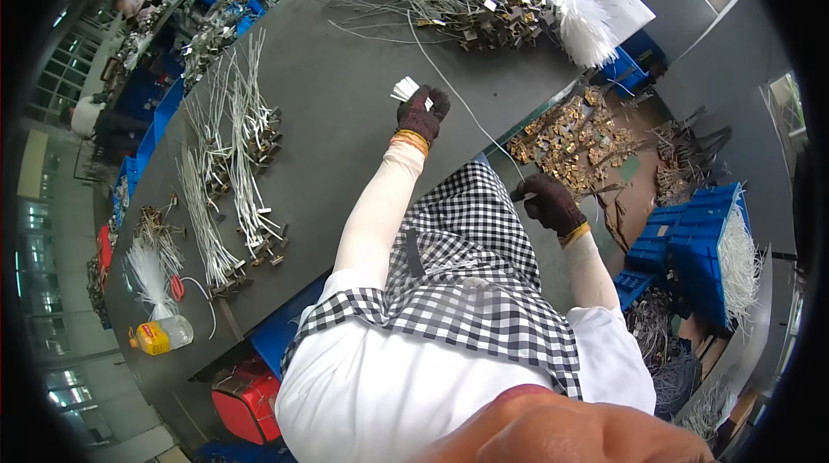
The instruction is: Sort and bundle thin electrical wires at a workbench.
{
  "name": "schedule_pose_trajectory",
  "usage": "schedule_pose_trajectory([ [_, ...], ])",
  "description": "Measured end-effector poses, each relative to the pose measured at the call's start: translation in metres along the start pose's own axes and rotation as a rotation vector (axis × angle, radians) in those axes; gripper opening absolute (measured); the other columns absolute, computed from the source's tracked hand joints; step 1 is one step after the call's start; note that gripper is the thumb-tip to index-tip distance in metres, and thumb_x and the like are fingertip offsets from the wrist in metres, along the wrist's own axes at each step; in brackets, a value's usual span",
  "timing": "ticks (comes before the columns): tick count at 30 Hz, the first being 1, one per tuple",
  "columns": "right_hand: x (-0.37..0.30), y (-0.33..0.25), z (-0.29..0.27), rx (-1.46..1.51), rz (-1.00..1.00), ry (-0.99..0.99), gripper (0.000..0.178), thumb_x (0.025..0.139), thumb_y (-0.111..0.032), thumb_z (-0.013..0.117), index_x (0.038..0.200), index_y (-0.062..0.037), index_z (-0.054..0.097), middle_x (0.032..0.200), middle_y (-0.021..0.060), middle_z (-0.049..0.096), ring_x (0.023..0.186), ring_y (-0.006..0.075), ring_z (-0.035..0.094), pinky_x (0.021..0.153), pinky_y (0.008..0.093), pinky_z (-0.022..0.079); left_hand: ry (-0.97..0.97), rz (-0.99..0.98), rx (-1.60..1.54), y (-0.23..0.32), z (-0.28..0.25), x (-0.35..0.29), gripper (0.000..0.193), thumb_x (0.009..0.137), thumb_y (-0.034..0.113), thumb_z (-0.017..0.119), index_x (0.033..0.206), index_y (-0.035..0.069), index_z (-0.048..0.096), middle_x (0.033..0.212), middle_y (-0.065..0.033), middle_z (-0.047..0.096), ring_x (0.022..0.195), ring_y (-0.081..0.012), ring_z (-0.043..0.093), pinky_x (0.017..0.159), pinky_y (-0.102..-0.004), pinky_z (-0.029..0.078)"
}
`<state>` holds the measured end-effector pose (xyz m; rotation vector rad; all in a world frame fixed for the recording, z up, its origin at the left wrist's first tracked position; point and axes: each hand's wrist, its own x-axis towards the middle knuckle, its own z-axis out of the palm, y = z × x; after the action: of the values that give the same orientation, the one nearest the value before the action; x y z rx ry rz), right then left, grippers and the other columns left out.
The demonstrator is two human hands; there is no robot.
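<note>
White wire [463,103], thin and loosely bowed, runs from the heap of wires [484,9] at the far side of the tabletop [319,74], passes just beside the left hand [423,113] and crosses the near edge to the right hand [550,204]. The step in hand looks like handling this single wire by its near end while the other hand keeps charge of a small bunch of white strips [404,89]. Any next move would seem to call for a firm pinch on the wire, a gentle pull so that it does not snag in the heap, and steady pressure on the strips.

The left grip is closed round the strips, whose ends fan out past the fingers; that arm reaches forward over the tabletop, nearly straight. The right grip appears pinched on the wire at the fingertips, though the exact contact is too small to tell; its hand hangs low, off the tabletop edge, fingers curled. Both hands wear dark gloves.

Farther out, more bundled wires [246,161] lie at the left, with a clear bottle with a yellow label [160,335] near them. Brassy pieces [574,139] cover part of the floor at the right, beside blue crates [691,243]
</note>
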<state>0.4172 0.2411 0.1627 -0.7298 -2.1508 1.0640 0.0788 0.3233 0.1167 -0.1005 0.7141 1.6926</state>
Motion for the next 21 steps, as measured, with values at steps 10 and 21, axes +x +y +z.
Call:
schedule_pose_trajectory([
  [10,-0.022,-0.042,0.016,0.499,0.996,-0.135,0.021,0.09,-0.021,0.06,0.088,-0.0044,0.073,0.079,0.0013,0.064,0.058,0.0072,0.053,0.052,0.0225,0.041,-0.015,0.103,-0.289,0.065,-0.025,0.013,0.018,0.09,0.004,0.065,0.107,0.0,0.062,0.098,-0.0135,0.068,0.09,-0.0309,0.069,0.083,-0.0465,0.061],
  [21,-0.094,-0.009,0.032,0.327,0.965,0.099,0.022,0.093,-0.018,0.067,0.106,-0.0002,0.071,0.077,0.0026,0.065,0.064,0.009,0.056,0.059,0.0245,0.045,0.079,0.262,-0.247,0.089,-0.046,0.009,0.006,0.093,0.003,0.062,0.098,0.001,0.063,0.089,-0.0091,0.066,0.08,-0.0218,0.068,0.073,-0.0373,0.061],
])
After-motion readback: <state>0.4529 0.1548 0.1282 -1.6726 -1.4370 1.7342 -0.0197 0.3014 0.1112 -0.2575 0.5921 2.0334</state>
